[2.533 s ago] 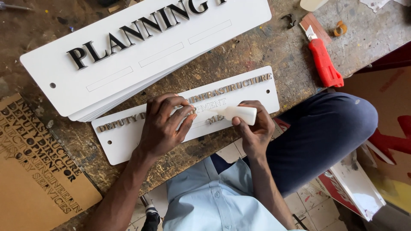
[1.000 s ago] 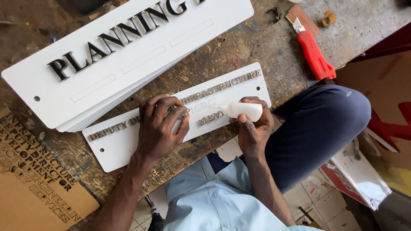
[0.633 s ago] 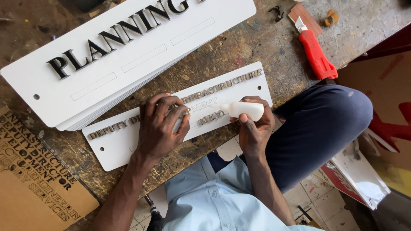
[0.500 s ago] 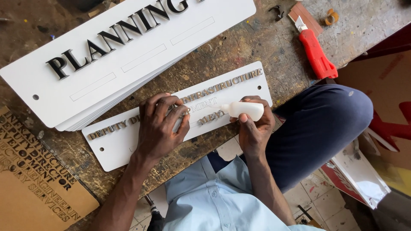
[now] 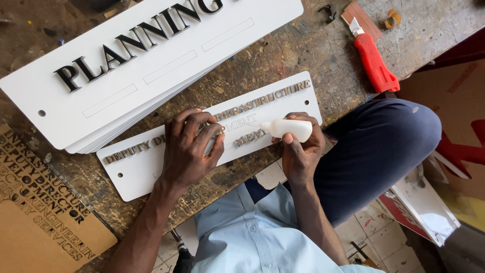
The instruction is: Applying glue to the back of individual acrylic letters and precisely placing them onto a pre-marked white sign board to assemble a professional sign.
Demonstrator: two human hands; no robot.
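The right hand [image 5: 301, 151] is wrapped around a small white glue bottle [image 5: 289, 129], fingers closed on its body, and the nozzle points left, toward the person's other hand. The tip sits just over the middle of the small white sign plate [image 5: 136, 169], close to the raised metallic letters [image 5: 262, 98] in its lower rows. The left hand [image 5: 189, 149] lies palm down on that same plate, fingers curled and pressing on the lettering; whether it pinches a loose letter beneath them cannot be told from here.

So both hands meet on the plate, near each other, the bottle hand to the right of the pressing hand. The plate's long axis runs across the person's front, tilted so its right end lies farther off and its left end nearer the bench [image 5: 273, 55] edge. The bottle's own axis follows nearly that same line.

Beyond the plate, farther from the body, a stack of larger white sign boards [image 5: 151, 65] with black letters lies on the same slant. A red utility knife [image 5: 374, 63] rests well off to the right, and a brown cut-out letter sheet [image 5: 40, 212] sits at the left.
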